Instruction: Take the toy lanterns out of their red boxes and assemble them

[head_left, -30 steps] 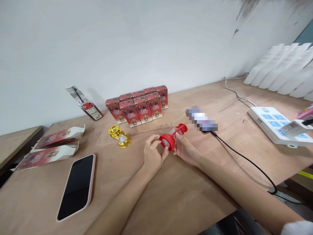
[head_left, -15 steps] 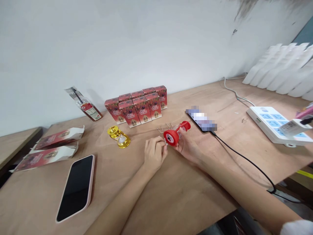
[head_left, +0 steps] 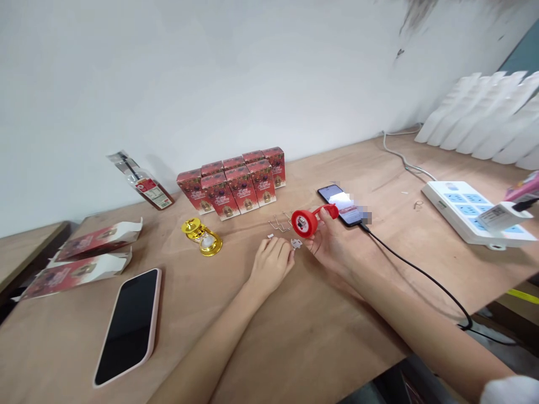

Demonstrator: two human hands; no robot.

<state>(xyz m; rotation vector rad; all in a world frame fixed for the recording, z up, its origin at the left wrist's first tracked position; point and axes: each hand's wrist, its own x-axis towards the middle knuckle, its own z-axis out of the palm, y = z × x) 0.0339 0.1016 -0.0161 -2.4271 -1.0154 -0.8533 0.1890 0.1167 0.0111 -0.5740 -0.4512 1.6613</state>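
Observation:
My right hand (head_left: 332, 247) is closed around a small red lantern (head_left: 305, 223), tilted so its round underside, with a dark part in the middle, faces me. To its left, my left hand (head_left: 272, 261) is low at the tabletop with its fingers curled; what they hold, if anything, is hidden. A small greyish-white piece (head_left: 296, 243) shows by its fingertips; I cannot tell whether they touch it. A tiny white bit (head_left: 270, 236) lies just beyond the knuckles. Several thin bent wires (head_left: 280, 223) lie behind. Further left stands a gold lantern (head_left: 202, 237).
Red printed boxes (head_left: 240, 188) stand grouped near the wall, beside a leaning bottle (head_left: 151, 191). Flattened red cartons (head_left: 80, 266) and a pink-edged phone (head_left: 128, 325) lie left. A cabled phone (head_left: 337, 196) and a white power strip (head_left: 458, 207) are on the right.
My right hand has raised the red lantern slightly to the right. My left hand has come away from the lantern's base and is lower, and the greyish-white piece now shows between them.

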